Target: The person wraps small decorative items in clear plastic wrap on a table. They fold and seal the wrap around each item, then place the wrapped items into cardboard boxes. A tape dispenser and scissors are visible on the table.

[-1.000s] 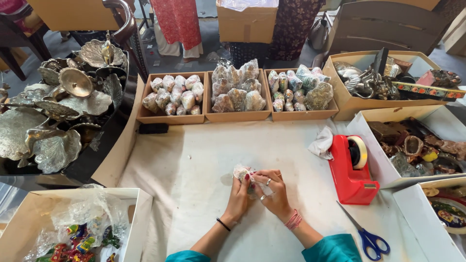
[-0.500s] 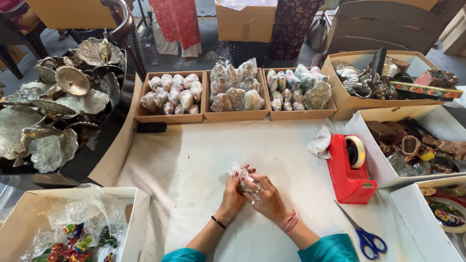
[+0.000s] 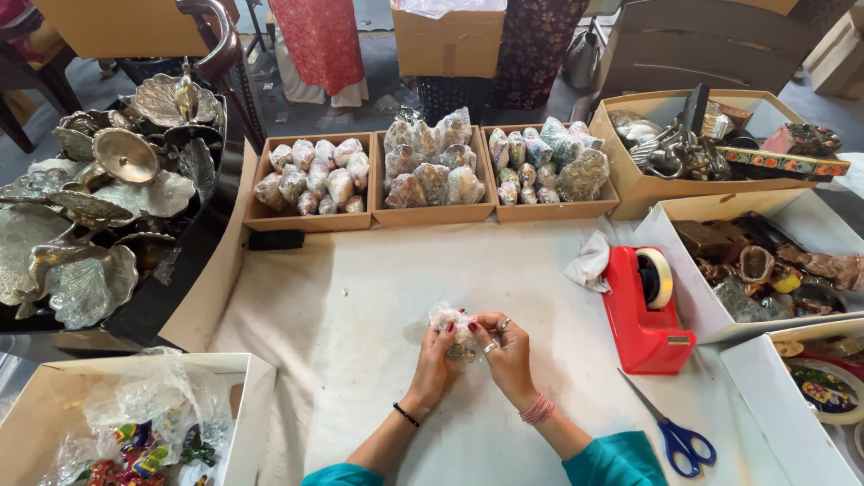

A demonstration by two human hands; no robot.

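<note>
**Small bundle held between both hands over a crowded desk**

The desk (image 3: 360,297) was covered in a pale cloth and ringed with boxes. Three low trays (image 3: 432,211) of wrapped pieces stood along its far edge, a heap of metal leaf dishes (image 3: 81,207) sat to the left, and a red tape dispenser (image 3: 641,315) and blue-handled scissors (image 3: 677,436) lay to the right.

The bundle (image 3: 455,328), a small piece in clear bubble wrap, sat between the two hands just above the cloth, in front of the person. The left hand (image 3: 437,358) curled around its near-left side, and the right hand (image 3: 506,353) closed on its right side, fingers bent over the top. Both hands were pinched shut on it; neither was free.

The wrap looked loose and slippery, so the piece could slide out if the grip eased on one side. With both hands busy, reaching for tape would leave only one hand holding, and the wrap might spring open. The scissors lay near the right elbow and could be knocked by a sleeve. How fragile the piece was could not be told through the wrap.
</note>
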